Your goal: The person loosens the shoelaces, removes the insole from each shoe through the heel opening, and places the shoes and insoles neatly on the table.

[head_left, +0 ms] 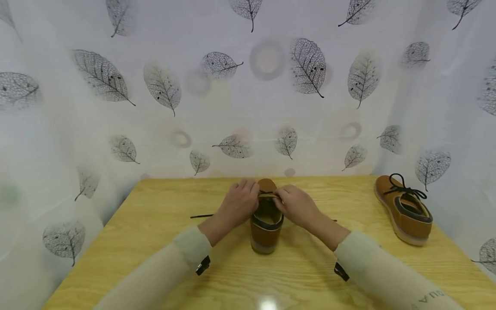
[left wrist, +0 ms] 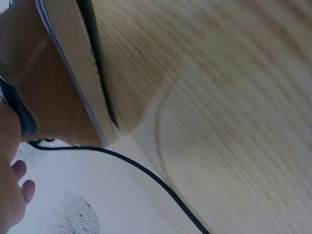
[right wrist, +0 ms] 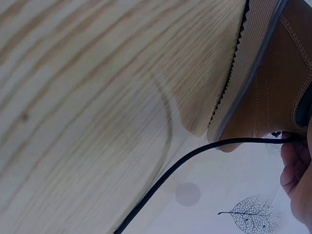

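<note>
A brown leather shoe point(head_left: 265, 237) stands upright on the table, its heel toward me and its toe pointing away. My left hand point(head_left: 241, 201) grips the upper edge by the shoe's tongue point(head_left: 267, 195) from the left. From the right, my right hand point(head_left: 297, 206) pinches the same edge with its thumb and fingers. A loose black lace point(left wrist: 146, 171) runs down from the shoe to the table in the left wrist view. Its other end, a black lace point(right wrist: 183, 160), hangs out below my right fingers. Some fingertips are hidden behind the shoe's upper.
A second brown shoe point(head_left: 412, 227) stands at the table's right edge, its black laces point(head_left: 407, 189) tied in a bow. Behind the wooden table point(head_left: 248, 280) hangs a white curtain point(head_left: 248, 107) with a leaf print, which also closes in both sides.
</note>
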`<control>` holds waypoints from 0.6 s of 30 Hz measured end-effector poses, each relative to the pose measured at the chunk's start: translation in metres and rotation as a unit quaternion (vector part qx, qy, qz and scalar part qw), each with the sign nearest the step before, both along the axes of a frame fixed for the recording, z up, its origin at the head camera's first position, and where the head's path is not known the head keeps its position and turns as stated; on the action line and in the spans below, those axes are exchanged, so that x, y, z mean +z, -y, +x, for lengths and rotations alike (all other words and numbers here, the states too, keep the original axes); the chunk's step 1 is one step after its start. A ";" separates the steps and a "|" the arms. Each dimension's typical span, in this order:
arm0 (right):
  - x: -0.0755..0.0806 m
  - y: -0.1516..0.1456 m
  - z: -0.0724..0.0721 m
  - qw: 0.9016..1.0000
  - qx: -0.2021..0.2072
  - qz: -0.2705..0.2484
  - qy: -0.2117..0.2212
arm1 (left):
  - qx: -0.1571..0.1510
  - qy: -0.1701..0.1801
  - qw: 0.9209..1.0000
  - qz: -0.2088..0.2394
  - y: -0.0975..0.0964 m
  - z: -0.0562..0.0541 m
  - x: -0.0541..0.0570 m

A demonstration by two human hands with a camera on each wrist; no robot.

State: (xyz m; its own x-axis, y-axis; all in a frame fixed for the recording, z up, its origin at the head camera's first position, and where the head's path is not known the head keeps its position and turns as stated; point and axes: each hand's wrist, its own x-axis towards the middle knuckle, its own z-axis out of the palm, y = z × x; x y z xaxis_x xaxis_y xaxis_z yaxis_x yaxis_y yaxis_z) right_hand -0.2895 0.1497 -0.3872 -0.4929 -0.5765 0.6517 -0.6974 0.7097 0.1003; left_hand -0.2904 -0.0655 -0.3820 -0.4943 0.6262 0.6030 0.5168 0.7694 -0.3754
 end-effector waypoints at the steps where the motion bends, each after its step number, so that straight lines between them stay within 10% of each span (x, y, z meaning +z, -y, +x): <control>1: 0.001 0.002 0.000 1.000 0.001 0.003 0.000 | -0.018 0.009 1.000 0.017 0.000 0.001 0.001; 6: 0.004 0.006 0.002 1.000 -0.002 0.002 0.007 | -0.075 0.066 0.992 0.083 -0.008 0.010 0.008; 10: 0.003 0.006 0.003 0.999 -0.010 -0.017 0.030 | -0.027 0.173 0.980 0.096 -0.017 0.017 0.011; 18: 0.001 0.010 0.004 0.993 -0.027 -0.051 0.102 | 0.151 0.416 0.894 0.068 -0.041 0.019 0.015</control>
State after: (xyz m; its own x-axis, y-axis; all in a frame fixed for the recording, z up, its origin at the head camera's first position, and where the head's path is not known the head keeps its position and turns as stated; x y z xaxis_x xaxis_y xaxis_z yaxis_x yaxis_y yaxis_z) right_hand -0.2851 0.1402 -0.3860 -0.6498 -0.4809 0.5886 -0.6558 0.7463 -0.1142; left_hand -0.2713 -0.0245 -0.3674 -0.9415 0.3368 0.0092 0.3343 0.9305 0.1499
